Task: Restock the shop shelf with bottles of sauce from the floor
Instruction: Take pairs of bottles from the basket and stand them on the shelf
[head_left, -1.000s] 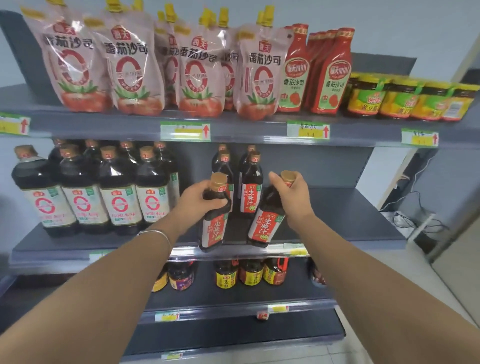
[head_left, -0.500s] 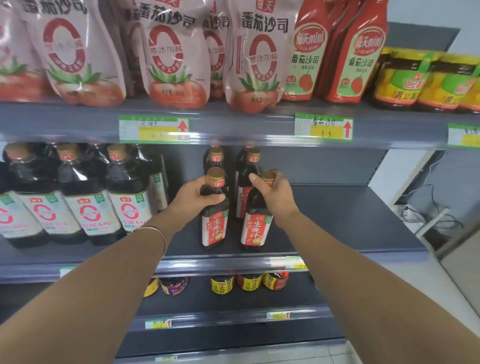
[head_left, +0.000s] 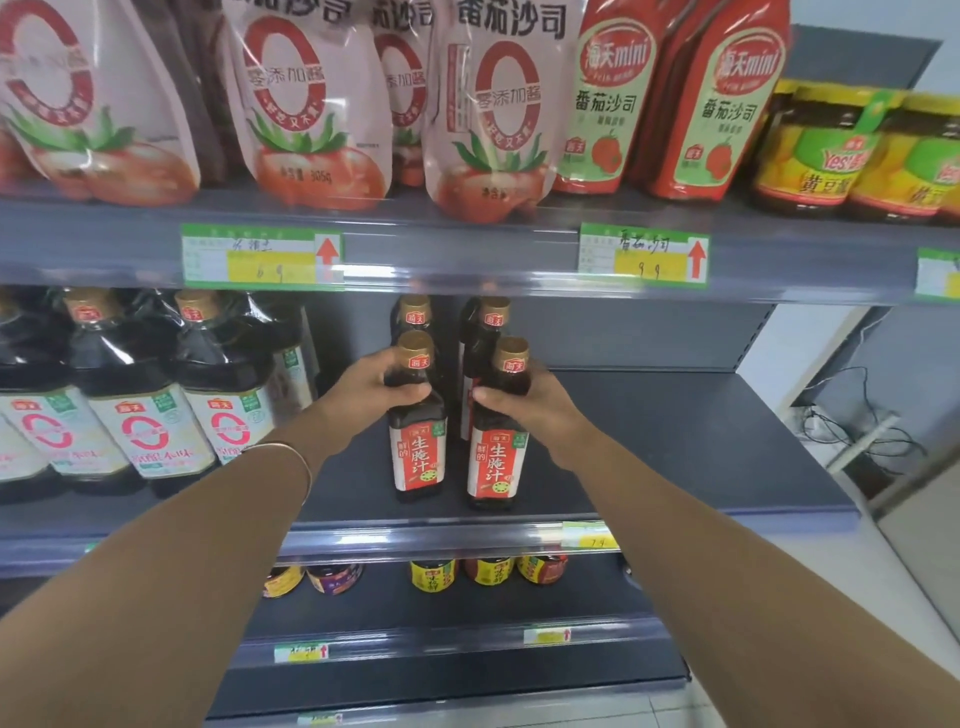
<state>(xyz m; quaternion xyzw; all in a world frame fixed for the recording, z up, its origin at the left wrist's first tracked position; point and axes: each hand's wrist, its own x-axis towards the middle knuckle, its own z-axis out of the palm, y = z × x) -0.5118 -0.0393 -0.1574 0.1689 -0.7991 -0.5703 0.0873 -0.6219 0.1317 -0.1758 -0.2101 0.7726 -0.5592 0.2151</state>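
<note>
While upright, left bottle (head_left: 418, 460) tight in left grip (head_left: 371, 392), right bottle (head_left: 493, 467) in right grip (head_left: 535, 410).

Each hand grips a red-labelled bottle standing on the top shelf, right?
Wrong shelf: the head view shows the left hand gripping the left bottle and the right hand the right bottle, both red-labelled, standing on the middle shelf.

- Directions are read from the left front bottle (head_left: 418, 447) and the right front bottle (head_left: 496, 457), which are side by side on the middle shelf (head_left: 701, 467) with a narrow gap between them.
- 3 o'clock: bare dark deck, open to the shelf end.
- 12 o'clock: two rear bottles (head_left: 492, 318) stand just behind, blocking the way back.
- 9 o'clock: a strip of bare deck, then large dark bottles (head_left: 223, 374) wall off the left.
- Overhead: the upper shelf edge (head_left: 467, 260) sits close above the rear caps.
- 6 o'clock: the shelf front is open.
</note>
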